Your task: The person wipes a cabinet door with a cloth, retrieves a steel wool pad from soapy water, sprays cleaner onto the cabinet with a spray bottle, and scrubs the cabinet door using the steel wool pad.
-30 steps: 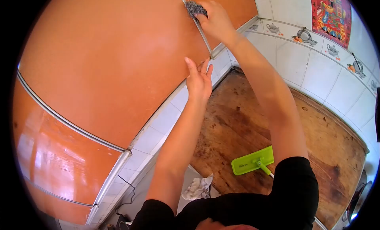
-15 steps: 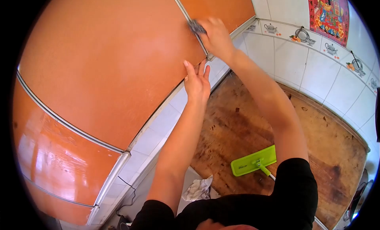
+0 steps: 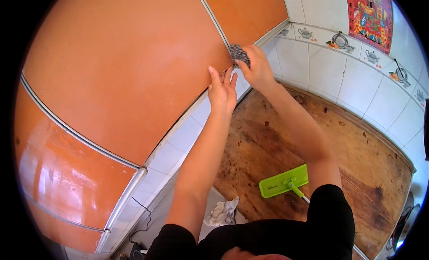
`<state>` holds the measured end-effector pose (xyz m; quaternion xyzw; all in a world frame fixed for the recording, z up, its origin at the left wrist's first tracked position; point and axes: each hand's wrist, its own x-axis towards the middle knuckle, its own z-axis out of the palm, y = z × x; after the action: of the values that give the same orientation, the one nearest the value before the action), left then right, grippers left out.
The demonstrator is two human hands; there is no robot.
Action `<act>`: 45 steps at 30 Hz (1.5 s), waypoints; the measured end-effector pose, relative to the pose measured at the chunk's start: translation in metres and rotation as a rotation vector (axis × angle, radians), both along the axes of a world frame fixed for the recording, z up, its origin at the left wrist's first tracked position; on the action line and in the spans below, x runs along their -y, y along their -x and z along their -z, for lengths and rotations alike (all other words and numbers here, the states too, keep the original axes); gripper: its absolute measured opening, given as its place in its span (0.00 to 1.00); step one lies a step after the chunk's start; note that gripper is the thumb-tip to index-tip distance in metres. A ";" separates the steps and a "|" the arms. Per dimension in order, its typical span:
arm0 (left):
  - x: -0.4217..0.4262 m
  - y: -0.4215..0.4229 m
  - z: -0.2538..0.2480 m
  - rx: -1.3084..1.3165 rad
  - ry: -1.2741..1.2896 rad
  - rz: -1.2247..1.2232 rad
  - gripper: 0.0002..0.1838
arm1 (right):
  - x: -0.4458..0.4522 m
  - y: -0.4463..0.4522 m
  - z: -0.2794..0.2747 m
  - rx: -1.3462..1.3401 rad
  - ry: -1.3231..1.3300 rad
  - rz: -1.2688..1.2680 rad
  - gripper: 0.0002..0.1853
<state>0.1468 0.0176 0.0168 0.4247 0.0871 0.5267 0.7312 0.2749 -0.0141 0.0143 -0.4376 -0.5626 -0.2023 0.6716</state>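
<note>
Head view: hands [image 3: 222, 96] [image 3: 259, 73] and scrubber [image 3: 240, 55] meet panel edge [image 3: 175, 126], with room beneath.

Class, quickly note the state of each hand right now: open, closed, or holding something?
Left hand: open, at the lower edge of the orange panel.
Right hand: closed, holding a grey scouring pad.

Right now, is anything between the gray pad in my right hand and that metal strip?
Nothing visible. Your right hand holds the gray pad at the lower end of the metal strip. Your left hand is close by, at the bottom edge of the large orange panel, but not between pad and strip.
</note>
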 end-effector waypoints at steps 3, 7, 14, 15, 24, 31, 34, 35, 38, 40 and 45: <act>-0.007 -0.001 0.004 0.008 0.002 -0.007 0.34 | -0.012 0.031 0.006 0.018 -0.050 0.140 0.17; -0.006 0.006 0.005 -0.025 0.033 0.035 0.34 | -0.008 0.036 0.013 0.213 -0.082 0.160 0.17; 0.010 0.022 -0.004 0.067 0.003 0.077 0.38 | 0.002 0.056 0.005 0.265 -0.089 0.189 0.14; 0.012 0.026 -0.003 0.082 0.009 0.095 0.38 | 0.004 0.055 0.005 0.272 -0.091 0.197 0.14; 0.027 0.062 -0.006 0.029 0.077 0.050 0.36 | 0.013 0.050 0.031 0.180 0.032 0.263 0.19; 0.023 0.065 0.000 -0.055 0.035 0.040 0.31 | 0.038 0.041 0.095 -0.358 0.435 0.107 0.21; 0.014 0.054 0.007 -0.090 -0.015 0.002 0.29 | 0.050 0.052 0.147 -0.297 0.972 -0.101 0.24; 0.013 0.049 0.007 -0.089 0.005 -0.041 0.28 | 0.053 0.059 0.168 -0.220 1.079 -0.124 0.26; 0.010 0.030 0.007 -0.082 0.043 -0.173 0.24 | 0.063 0.077 0.212 -0.287 1.151 -0.206 0.26; 0.006 0.020 0.009 -0.083 0.046 -0.264 0.20 | 0.064 0.082 0.223 -0.364 1.165 -0.240 0.27; 0.001 0.007 0.011 -0.116 -0.060 -0.383 0.11 | 0.057 0.080 0.213 -0.517 0.883 -0.249 0.25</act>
<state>0.1393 0.0164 0.0053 0.4513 0.1926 0.6333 0.5984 0.1950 -0.0710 -0.1987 -0.6443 -0.4579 0.2500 0.5592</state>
